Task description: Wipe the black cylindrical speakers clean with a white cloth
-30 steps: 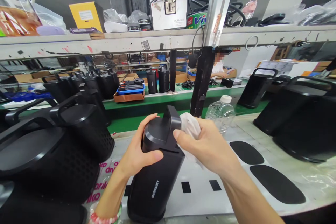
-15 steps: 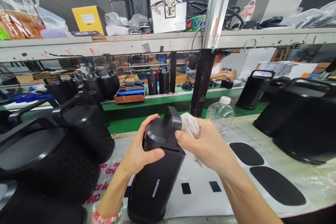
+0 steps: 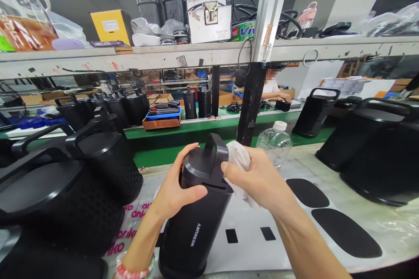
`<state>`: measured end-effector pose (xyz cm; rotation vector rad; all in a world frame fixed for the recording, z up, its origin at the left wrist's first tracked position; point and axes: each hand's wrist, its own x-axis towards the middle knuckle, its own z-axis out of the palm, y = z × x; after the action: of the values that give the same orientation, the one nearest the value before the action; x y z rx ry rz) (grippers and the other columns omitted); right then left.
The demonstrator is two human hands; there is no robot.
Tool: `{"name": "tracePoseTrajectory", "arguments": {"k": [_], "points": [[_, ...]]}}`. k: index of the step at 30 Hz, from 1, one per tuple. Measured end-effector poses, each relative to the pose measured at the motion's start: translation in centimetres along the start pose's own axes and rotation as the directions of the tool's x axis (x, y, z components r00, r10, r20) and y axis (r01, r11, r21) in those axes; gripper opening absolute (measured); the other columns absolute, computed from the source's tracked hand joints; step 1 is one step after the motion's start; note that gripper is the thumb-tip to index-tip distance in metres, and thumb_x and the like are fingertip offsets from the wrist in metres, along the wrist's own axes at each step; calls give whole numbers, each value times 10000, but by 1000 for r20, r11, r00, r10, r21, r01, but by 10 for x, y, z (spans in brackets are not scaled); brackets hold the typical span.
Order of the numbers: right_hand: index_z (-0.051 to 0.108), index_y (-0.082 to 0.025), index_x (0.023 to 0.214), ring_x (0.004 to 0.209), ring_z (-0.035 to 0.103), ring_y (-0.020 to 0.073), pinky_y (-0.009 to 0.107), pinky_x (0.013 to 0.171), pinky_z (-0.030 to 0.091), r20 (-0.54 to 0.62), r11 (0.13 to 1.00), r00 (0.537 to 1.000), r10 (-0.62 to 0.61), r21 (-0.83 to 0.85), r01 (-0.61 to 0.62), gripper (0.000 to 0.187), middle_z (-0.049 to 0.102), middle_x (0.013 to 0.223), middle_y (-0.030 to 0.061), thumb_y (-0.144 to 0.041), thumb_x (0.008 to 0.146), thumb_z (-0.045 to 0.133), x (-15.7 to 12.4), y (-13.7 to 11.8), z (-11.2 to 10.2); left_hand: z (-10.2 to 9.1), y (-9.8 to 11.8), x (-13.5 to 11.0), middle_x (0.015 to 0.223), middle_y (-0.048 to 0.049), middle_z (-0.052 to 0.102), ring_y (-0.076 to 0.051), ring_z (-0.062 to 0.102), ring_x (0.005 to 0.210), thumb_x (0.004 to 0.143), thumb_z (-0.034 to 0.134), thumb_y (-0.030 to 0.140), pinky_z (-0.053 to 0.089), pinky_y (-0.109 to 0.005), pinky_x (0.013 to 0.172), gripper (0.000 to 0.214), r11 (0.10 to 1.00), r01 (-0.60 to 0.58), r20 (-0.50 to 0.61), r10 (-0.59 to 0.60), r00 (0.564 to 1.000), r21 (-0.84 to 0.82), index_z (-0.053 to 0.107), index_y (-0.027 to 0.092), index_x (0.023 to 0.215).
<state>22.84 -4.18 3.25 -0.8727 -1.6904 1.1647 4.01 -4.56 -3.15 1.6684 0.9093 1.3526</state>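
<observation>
A black portable speaker (image 3: 199, 222) marked MERKURY stands on the bench in front of me, its carry handle on top, leaning slightly. My left hand (image 3: 178, 187) is wrapped round its upper left side, thumb across the front and fingers behind the top. Bunched in my right hand (image 3: 258, 176) is a white cloth (image 3: 238, 157), which lies against the right side of the handle. The right thumb rests by the handle's base. Part of the cloth is hidden behind my fingers.
Several black speakers (image 3: 62, 187) crowd the left, and more black speakers (image 3: 369, 135) stand at the right. A clear plastic bottle (image 3: 275, 144) is behind my right hand. Dark oval pads (image 3: 347, 231) lie on the bench. Overhead runs a loaded shelf (image 3: 147, 57); a person (image 3: 273, 87) sits across the line.
Both hands and the speaker's top have shifted very slightly right in view. The cloth stays pressed beside the handle, and both grips look the same.
</observation>
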Motion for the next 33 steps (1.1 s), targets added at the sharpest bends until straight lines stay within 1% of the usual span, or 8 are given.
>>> {"name": "tracePoseTrajectory", "arguments": {"k": [12,16,20,23,27,29,31,33], "points": [[402,-203,602,467,314,61,198,409,237,10,1000,1000,8,6,-8,234,383,514,-77,-281,734,578,0,6,-8,2,1,1,1214,-20,600,-227,586,1027,668,782,558,462,-315,910,839,1000,23,20,-23,1000,-10,397,335,1381],[472,-183,595,470,359,70,196,418,267,22,992,998,53,109,-55,165,434,519,-58,-262,686,586,4,17,-19,6,2,-1,1237,-27,602,-256,581,1086,674,781,534,460,-339,939,832,1000,11,-10,-11,1000,24,404,323,1385],[565,-171,611,487,454,106,212,426,335,-128,929,959,253,309,-203,205,524,551,-21,-345,675,651,8,32,-44,16,6,-10,1347,-51,546,-319,535,1198,664,803,464,416,-436,1028,880,992,60,-100,-48,994,114,376,329,1421],[612,-173,661,546,528,137,226,469,396,-247,934,923,296,277,-225,282,579,601,2,-435,705,704,6,32,-57,31,10,-16,1395,-72,499,-352,503,1242,654,822,418,334,-535,1094,955,967,126,-199,-81,977,223,316,350,1461],[613,-172,640,477,499,142,243,421,352,-102,967,963,250,74,-243,446,552,532,13,-592,790,611,0,16,-51,62,13,-27,1512,-77,347,-392,359,1367,655,828,412,258,-600,1127,1010,927,108,-278,-4,961,360,252,383,1484],[641,-164,706,535,524,140,236,465,377,27,977,976,215,-6,-215,385,591,602,13,-541,779,659,-3,7,-43,77,14,-33,1581,-61,218,-401,241,1432,661,824,417,177,-620,1151,1014,916,89,-348,58,936,391,236,394,1486],[654,-165,787,637,558,139,227,549,416,91,981,977,191,18,-194,272,629,715,8,-425,743,721,-8,2,-36,85,15,-41,1613,-48,139,-408,163,1460,638,839,427,108,-633,1161,1046,915,93,-385,71,920,392,229,398,1488],[651,-166,807,686,573,143,229,598,436,72,972,979,192,126,-200,219,638,754,7,-350,718,727,-15,1,-31,80,13,-50,1611,-62,179,-410,178,1459,608,852,454,96,-626,1167,1086,939,86,-356,40,934,333,225,385,1493]]}}
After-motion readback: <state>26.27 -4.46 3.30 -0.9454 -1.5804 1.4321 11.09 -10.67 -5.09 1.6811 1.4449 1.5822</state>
